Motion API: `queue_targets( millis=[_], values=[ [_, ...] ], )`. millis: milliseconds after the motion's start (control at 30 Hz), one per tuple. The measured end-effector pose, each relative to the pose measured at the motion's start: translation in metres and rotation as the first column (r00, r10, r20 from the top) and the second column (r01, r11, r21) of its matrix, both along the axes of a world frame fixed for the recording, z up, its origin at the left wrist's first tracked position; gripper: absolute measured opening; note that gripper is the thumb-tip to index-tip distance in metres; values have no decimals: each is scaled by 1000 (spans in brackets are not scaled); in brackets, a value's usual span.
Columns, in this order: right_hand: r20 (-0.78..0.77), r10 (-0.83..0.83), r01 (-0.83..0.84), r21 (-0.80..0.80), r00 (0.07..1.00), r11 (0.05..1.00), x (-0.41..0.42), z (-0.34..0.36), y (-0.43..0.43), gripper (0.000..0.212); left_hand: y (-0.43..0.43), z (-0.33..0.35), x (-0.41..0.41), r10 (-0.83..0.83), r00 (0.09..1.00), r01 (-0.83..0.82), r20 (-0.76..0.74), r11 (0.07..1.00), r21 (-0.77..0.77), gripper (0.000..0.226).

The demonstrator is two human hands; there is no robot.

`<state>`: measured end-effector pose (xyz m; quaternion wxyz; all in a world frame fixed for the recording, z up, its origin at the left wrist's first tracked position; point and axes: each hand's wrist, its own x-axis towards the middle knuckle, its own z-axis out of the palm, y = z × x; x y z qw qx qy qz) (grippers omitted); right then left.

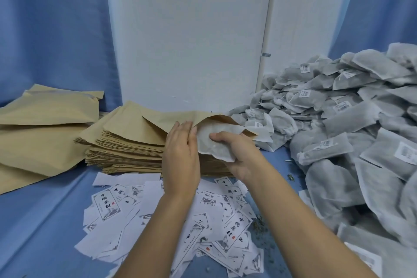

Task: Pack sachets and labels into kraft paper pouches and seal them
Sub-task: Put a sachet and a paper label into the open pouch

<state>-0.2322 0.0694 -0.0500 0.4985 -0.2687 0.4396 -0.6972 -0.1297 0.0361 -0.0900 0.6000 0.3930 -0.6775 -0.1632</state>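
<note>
From the head camera, the top kraft pouch [158,124] lies on its stack [126,153] with its mouth gaping toward the right. The left hand [180,144], fingers straight, rests flat on the pouch's near lip at that opening. The right hand [241,156], which is the nearer to the mouth, grips a white sachet [214,140] between thumb and curled fingers. The sachet's far end is already under the raised flap, so I judge the push must run away and leftward, along the pouch's length.
</note>
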Motion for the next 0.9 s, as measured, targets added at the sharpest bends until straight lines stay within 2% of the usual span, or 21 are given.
queue_targets(
  millis=[67, 200, 300, 400, 467, 533, 600, 667, 700, 733, 833, 900],
  values=[
    [44, -81, 81, -9, 996, 997, 2, 2, -8, 41, 3, -2, -1, -8, 1000, 9, 14, 1000, -13, 40],
    [347, -131, 141, -5, 929, 990, 6, 4, -28, 42, 13, -6, -3, -20, 1000, 20, 12, 999, -39, 51],
    [355, -235, 243, 21, 905, 970, 10, 8, -42, 33, 23, -6, -5, -13, 1000, 12, -16, 997, -74, 54],
    [129, -309, 301, 78, 942, 951, 11, 11, -51, 34, 31, -7, -7, 26, 1000, -25, 7, 992, -121, 50],
    [52, -301, 297, 80, 952, 952, 11, 14, -50, 31, 34, -9, -7, 49, 998, -43, 44, 991, -130, 49],
    [6, -189, 188, 105, 982, 977, 10, 17, -47, 26, 35, -8, -7, 65, 996, -56, 64, 990, -133, 46],
    [-113, -118, 136, 162, 987, 978, 6, 17, -44, 35, 33, -5, -7, 74, 996, -66, 54, 989, -133, 41],
    [-369, -102, 195, 226, 924, 954, 5, 17, -34, 35, 33, 0, -9, 72, 996, -66, 44, 990, -125, 36],
    [-498, -137, 278, 222, 856, 934, 3, 15, -31, 34, 32, 2, -10, 73, 996, -67, 45, 990, -122, 35],
    [-565, -194, 349, 180, 802, 920, 4, 12, -28, 33, 32, 3, -10, 73, 996, -67, 48, 991, -114, 35],
    [-669, -359, 504, 27, 651, 863, 1, 1, -24, 33, 34, 5, -13, 70, 997, -68, 19, 995, -76, 37],
    [-693, -372, 497, -24, 617, 868, 0, 0, -26, 15, 38, 6, -14, 74, 997, -73, 8, 992, -99, 40]
  ],
)
